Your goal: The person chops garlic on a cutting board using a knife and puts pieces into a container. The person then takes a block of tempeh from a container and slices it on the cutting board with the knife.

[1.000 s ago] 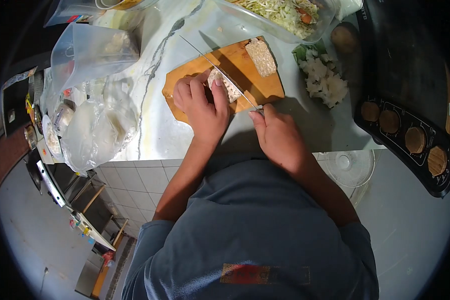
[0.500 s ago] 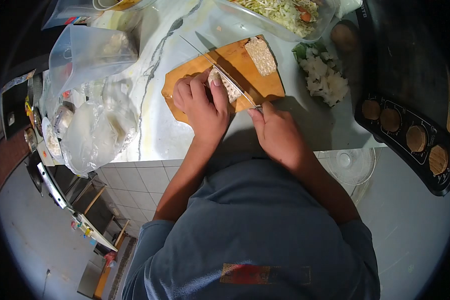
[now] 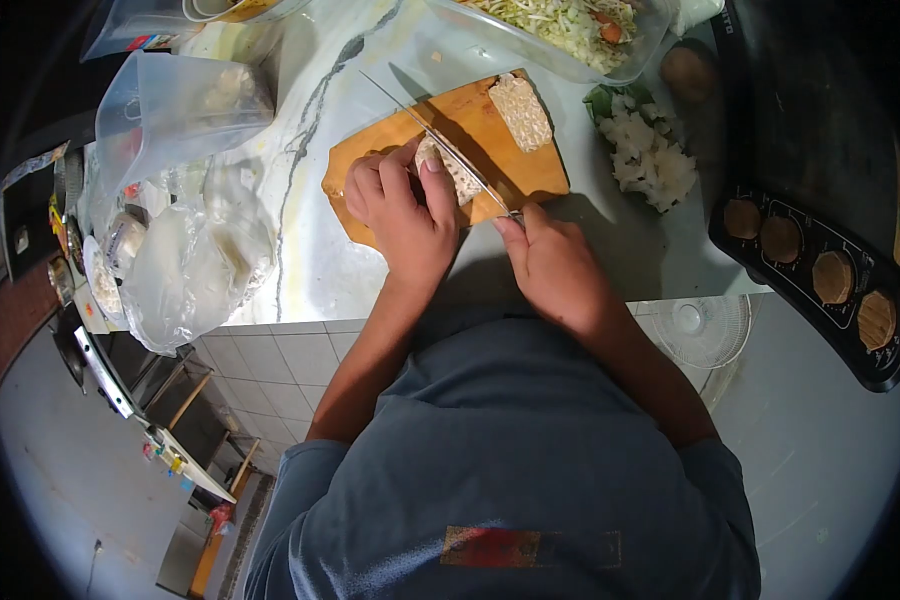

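Note:
A wooden cutting board (image 3: 370, 150) lies on the counter in front of me. My left hand (image 3: 407, 205) is closed on a piece of tempeh (image 3: 461, 183), pressing it to the board with fingers and thumb. Wrapped round the handle of a knife (image 3: 448, 146) is my right hand (image 3: 553, 252); the handle is mostly hidden. The blade runs slantwise along the right side of the held tempeh, its tip past the board's far edge. Whether it has cut in, I cannot tell. A second slab of tempeh (image 3: 521, 113) rests at the board's upper right.
A clear tub of shredded vegetables (image 3: 560, 52) stands beyond the board. Right of it lie white chopped pieces (image 3: 652, 165) and a round brown item (image 3: 687, 72). A black stove with knobs (image 3: 832, 276) borders the right. Plastic bags (image 3: 195, 265) and a translucent container (image 3: 140, 110) occupy the left.

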`<act>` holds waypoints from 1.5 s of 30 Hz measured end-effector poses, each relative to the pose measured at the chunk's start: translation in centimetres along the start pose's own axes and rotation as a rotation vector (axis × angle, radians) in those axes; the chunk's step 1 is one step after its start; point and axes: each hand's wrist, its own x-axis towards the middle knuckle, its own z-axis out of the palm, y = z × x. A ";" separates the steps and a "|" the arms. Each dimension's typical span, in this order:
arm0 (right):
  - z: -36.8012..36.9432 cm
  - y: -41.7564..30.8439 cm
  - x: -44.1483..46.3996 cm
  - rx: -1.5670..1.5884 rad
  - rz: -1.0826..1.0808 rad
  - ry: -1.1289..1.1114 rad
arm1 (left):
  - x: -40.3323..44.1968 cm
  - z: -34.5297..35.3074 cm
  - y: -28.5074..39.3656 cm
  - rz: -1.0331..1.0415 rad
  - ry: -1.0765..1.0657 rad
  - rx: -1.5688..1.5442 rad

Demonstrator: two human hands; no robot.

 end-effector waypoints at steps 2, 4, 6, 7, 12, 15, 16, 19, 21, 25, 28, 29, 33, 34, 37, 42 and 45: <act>0.0 0.1 0.1 0.008 0.007 -0.010 | 0.2 0.0 0.1 0.059 0.037 0.036; 0.1 0.1 0.1 0.016 0.014 -0.020 | 0.2 0.0 0.1 0.065 0.044 0.039; 0.0 0.0 0.2 0.040 0.017 -0.027 | 0.2 0.1 0.1 0.070 0.052 0.042; 0.0 0.0 0.1 0.040 0.017 -0.026 | 0.1 0.1 0.0 0.067 0.050 0.041; 0.4 0.3 0.1 0.004 -0.024 0.029 | 0.1 0.1 0.1 0.063 0.048 0.035; 0.0 -0.1 0.1 0.018 0.011 -0.008 | 0.1 0.1 0.0 0.063 0.038 0.040; 0.1 0.0 0.1 0.018 0.013 -0.008 | 0.1 0.1 0.0 0.067 0.044 0.040; 0.5 0.3 0.2 0.015 -0.012 0.011 | 0.1 0.1 0.1 0.069 0.048 0.034; 0.7 0.6 0.3 -0.012 -0.016 0.026 | 0.2 0.1 0.1 0.065 0.047 0.026; 0.6 0.5 0.4 0.002 -0.013 0.003 | 0.2 0.2 0.1 0.069 0.055 0.031; 0.9 0.8 0.5 0.030 -0.044 0.053 | 0.2 0.2 0.0 0.064 0.052 0.033; 0.9 0.7 0.5 0.010 -0.039 0.053 | 0.1 0.1 0.0 0.062 0.052 0.033; 0.9 0.6 0.4 -0.016 -0.020 0.064 | 0.1 0.2 0.0 0.077 0.068 0.033; 0.8 0.4 0.5 -0.016 -0.023 0.069 | 0.1 0.2 -0.1 0.071 0.071 0.032; 0.5 0.2 0.4 -0.027 0.001 0.053 | 0.2 0.4 -0.3 0.076 0.088 0.030; 0.2 0.5 -0.3 -0.113 0.042 0.052 | -0.3 0.3 -0.5 0.026 0.054 -0.004; 0.3 1.3 -1.0 -0.154 0.032 0.082 | -0.3 0.3 -0.4 0.017 0.047 -0.004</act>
